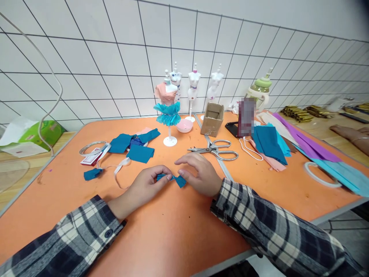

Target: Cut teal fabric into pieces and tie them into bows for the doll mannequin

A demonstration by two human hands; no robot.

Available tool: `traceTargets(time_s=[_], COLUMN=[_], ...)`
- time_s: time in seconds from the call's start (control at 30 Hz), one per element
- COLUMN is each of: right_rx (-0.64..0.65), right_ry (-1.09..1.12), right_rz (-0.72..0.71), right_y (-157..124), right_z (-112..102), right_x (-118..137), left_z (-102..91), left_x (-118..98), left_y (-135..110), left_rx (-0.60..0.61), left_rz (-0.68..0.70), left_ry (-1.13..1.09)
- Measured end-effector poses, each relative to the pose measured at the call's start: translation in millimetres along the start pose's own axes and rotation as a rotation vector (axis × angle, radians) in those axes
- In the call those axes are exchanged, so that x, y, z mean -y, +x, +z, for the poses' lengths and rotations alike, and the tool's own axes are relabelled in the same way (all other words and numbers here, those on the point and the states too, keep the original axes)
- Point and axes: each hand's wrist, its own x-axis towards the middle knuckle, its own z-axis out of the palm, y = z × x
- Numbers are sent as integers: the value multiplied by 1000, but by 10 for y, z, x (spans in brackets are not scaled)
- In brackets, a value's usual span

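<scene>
Both hands rest on the orange table [161, 231] and pinch one small teal fabric scrap [176, 179] between them. My left hand [145, 184] grips its left end with closed fingers. My right hand [200, 175] pinches the right end between thumb and fingers. Just beyond my right hand lie steel scissors [215, 149]. Farther back stands a small mannequin [168, 104] dressed in a pink top and a teal ruffled skirt. Loose teal fabric pieces [135, 148] lie to the left of it, with a white ribbon [119, 169].
Three bare white mannequins [193, 86] stand by the tiled wall, near a pink dish [184, 125] and a small cardboard box [212, 118]. Teal, purple and pink cloth [276, 142] is piled at the right. Tape rolls [319, 174], a green tissue box [31, 134] and a green-lidded bottle [261, 90] are around.
</scene>
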Motion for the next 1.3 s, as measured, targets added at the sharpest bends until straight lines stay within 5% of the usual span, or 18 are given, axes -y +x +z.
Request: traceTargets(time_s=[0.13,0.57,0.97,1.3], right_rx=[163,296,191,274], right_ry=[-67,-30,-64,-42], right_rz=[-85,-121,-155,-72], right_y=[9,-7,-15,-29], right_z=[15,66,72,63], right_x=[-78,-75,-85,-7], left_z=[-2,9,11,15], left_x=[-36,-32,-37,-9], left_y=[-10,-21,9,7], left_rx=[62,194,185,191], left_rz=[10,-48,-132,-122], left_ry=[-11,-136,-154,-217])
